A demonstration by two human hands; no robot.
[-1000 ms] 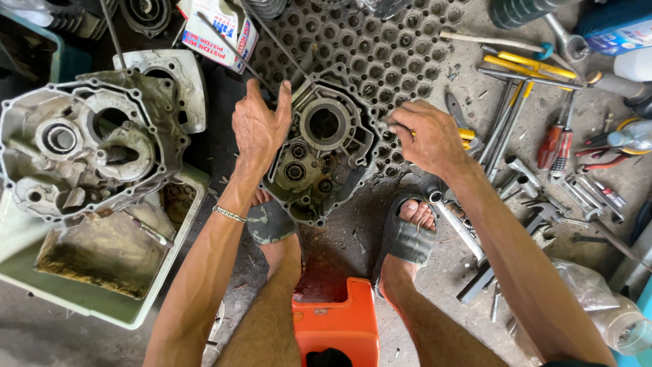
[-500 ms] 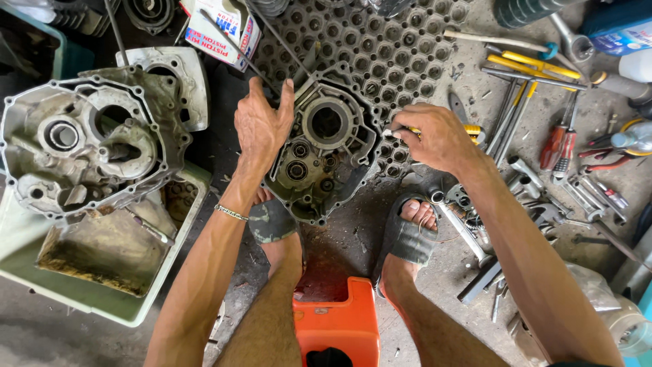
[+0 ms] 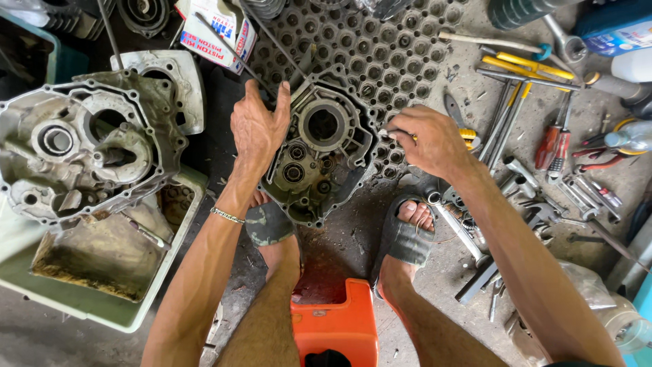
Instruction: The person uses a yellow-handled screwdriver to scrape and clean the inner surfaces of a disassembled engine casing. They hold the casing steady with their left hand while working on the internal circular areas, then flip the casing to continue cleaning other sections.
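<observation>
A grimy concrete floor [image 3: 353, 251] serves as the workshop surface, with a black perforated rubber mat [image 3: 380, 54] laid across its far middle. On the mat's near edge lies an aluminium engine crankcase half [image 3: 319, 153], open side up, showing a large round bore and several smaller bearing seats. The left hand [image 3: 257, 129] rests on the crankcase half's left rim, its fingers straight and spread rather than clasped around anything, palm pressed against the casting. The right hand [image 3: 426, 141] sits at the right rim of the same case, its grip closed on a yellow-handled tool [image 3: 467, 136] whose end peeps out past the knuckles; the tool's tip is hidden by the fingers. A thin bracelet [image 3: 226, 216] circles the left wrist. Below the case, two feet in sandals [image 3: 401, 238] stand on the floor, with an orange plastic stool [image 3: 336, 326] between the legs at the near edge. To the left, a second, larger crankcase half [image 3: 88, 153] sits over a pale green plastic tray [image 3: 102, 299] that holds dirty residue. A printed cardboard box [image 3: 221, 30] lies at the far edge beside the mat. On the right side of the floor, well apart from the case, wrenches, screwdrivers [image 3: 553, 143] and sockets lie scattered.
</observation>
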